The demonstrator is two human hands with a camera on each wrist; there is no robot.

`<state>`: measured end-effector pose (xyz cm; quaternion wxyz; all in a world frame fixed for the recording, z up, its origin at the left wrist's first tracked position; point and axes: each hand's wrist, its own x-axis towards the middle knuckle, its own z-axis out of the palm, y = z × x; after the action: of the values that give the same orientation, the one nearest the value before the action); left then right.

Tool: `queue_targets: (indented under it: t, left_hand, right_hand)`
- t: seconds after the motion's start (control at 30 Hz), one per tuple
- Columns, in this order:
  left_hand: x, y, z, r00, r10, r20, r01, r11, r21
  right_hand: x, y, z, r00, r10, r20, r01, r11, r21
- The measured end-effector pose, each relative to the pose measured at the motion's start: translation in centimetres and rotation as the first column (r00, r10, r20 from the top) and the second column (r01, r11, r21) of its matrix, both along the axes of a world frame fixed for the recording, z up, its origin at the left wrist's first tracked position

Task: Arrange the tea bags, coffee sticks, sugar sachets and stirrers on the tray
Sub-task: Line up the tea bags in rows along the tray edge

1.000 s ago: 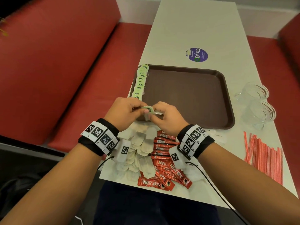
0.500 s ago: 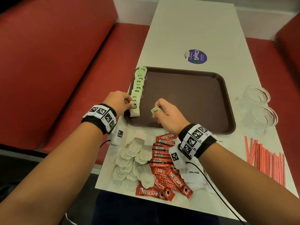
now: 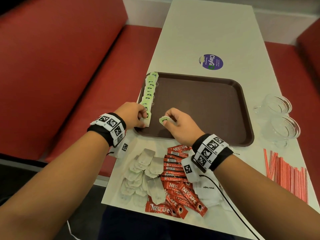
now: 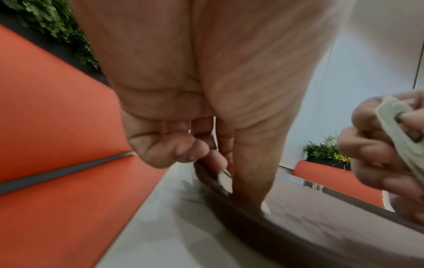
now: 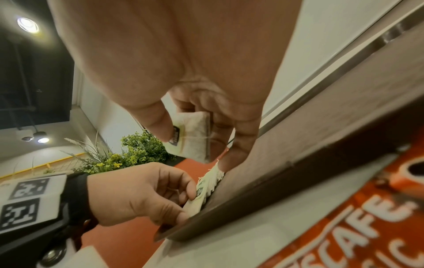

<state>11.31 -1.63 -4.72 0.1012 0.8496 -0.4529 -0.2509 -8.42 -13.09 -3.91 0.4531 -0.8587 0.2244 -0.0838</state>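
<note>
Two glass cups [image 3: 277, 118] sit right of the right hand [image 3: 174, 125], which still pinches one tea bag [image 3: 164, 119]; the left hand [image 3: 133, 116] now grips the row's [image 3: 149, 94] nearest bag.

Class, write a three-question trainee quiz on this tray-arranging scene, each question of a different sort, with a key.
1. True or false: the coffee sticks already lie on the tray.
2. What does the right hand pinch? A) stirrer B) tea bag C) sugar sachet
3. Fill in: the left hand touches the near end of the tea bag row along the tray's ____ edge.

Key: 1 false; 2 B; 3 left.
</note>
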Motion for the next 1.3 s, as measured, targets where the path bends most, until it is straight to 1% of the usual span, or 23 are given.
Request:
queue_targets:
  t: [0.13,0.3,0.33,0.4,0.47,0.53,0.6,0.67,0.73,0.8,0.9,0.97,1.03,1.07,1.13,1.2,1.23,1.3]
  left_hand:
    - [0.2,-0.4,0.3,0.998,-0.021,0.061,0.021,1.000,-0.002]
    - [0.3,-0.4,0.8,0.994,-0.045,0.101,0.045,0.999,0.001]
    - [0.1,-0.4,1.1,0.992,-0.053,0.115,0.056,0.998,-0.028]
    - [-0.6,-0.4,1.9,0.987,-0.071,0.142,0.090,0.987,-0.131]
    - [-1.7,-0.4,3.0,0.989,-0.102,0.109,0.127,0.956,-0.265]
    - [-2.7,-0.2,3.9,0.984,-0.164,0.066,0.177,0.921,-0.348]
    - [-3.3,-0.1,4.4,0.973,-0.211,0.095,0.231,0.902,-0.364]
    - [-3.3,-0.2,4.8,0.967,-0.203,0.152,0.247,0.894,-0.373]
    - [-3.2,-0.4,5.0,0.956,-0.204,0.212,0.272,0.885,-0.378]
    - [-3.3,-0.5,5.0,0.952,-0.227,0.208,0.292,0.876,-0.383]
    - [-3.2,-0.4,5.0,0.962,-0.243,0.124,0.271,0.897,-0.349]
    - [-2.8,-0.4,5.0,0.968,-0.215,0.130,0.246,0.912,-0.328]
    - [-2.2,-0.1,5.0,0.979,-0.158,0.130,0.192,0.927,-0.322]
    - [-1.8,0.0,5.0,0.981,-0.149,0.124,0.179,0.941,-0.286]
    - [-1.1,0.4,4.7,0.978,-0.190,0.091,0.201,0.970,-0.136]
    - [-0.7,0.7,4.0,0.973,-0.224,0.046,0.224,0.975,0.003]
    - [-0.5,0.6,3.5,0.974,-0.224,0.042,0.222,0.974,0.041]
    - [-0.2,0.4,2.4,0.978,-0.194,0.072,0.189,0.980,0.063]
  right_hand:
    - [0.0,-0.2,0.0,1.000,-0.008,0.003,0.008,1.000,-0.007]
    - [0.4,-0.6,-0.4,1.000,0.000,-0.019,-0.001,0.999,-0.051]
    - [0.6,-0.6,-0.5,1.000,0.002,-0.018,-0.003,0.998,-0.057]
    - [0.8,-0.6,-0.5,1.000,0.003,-0.012,-0.004,0.998,-0.062]
    - [1.1,-0.5,-0.5,1.000,0.000,0.012,0.001,0.998,-0.059]
    - [1.5,-0.5,-0.4,0.999,0.001,0.047,0.002,0.999,-0.050]
    - [1.7,-0.4,-0.3,0.998,-0.011,0.065,0.013,0.999,-0.029]
    - [1.8,-0.5,-0.4,0.998,-0.026,0.061,0.026,1.000,-0.011]
    - [1.8,-0.6,-0.6,0.998,-0.020,0.056,0.022,0.999,-0.027]
    - [1.9,-0.6,-0.6,0.999,-0.016,0.052,0.018,0.998,-0.052]
    - [1.9,-0.5,-0.6,1.000,0.001,0.030,0.003,0.994,-0.105]
    - [1.8,-0.6,-0.6,1.000,0.013,0.003,-0.013,0.994,-0.108]
    - [1.5,-0.8,-0.6,0.995,0.042,-0.085,-0.052,0.993,-0.107]
    - [1.4,-1.0,-0.7,0.987,0.063,-0.151,-0.080,0.990,-0.112]
    - [1.1,-1.4,-0.9,0.952,0.111,-0.286,-0.161,0.974,-0.157]
    - [0.7,-1.6,-0.9,0.906,0.161,-0.392,-0.253,0.947,-0.195]
    - [0.6,-1.7,-0.9,0.885,0.188,-0.425,-0.293,0.936,-0.196]
    - [0.5,-1.6,-0.8,0.862,0.222,-0.455,-0.339,0.921,-0.193]
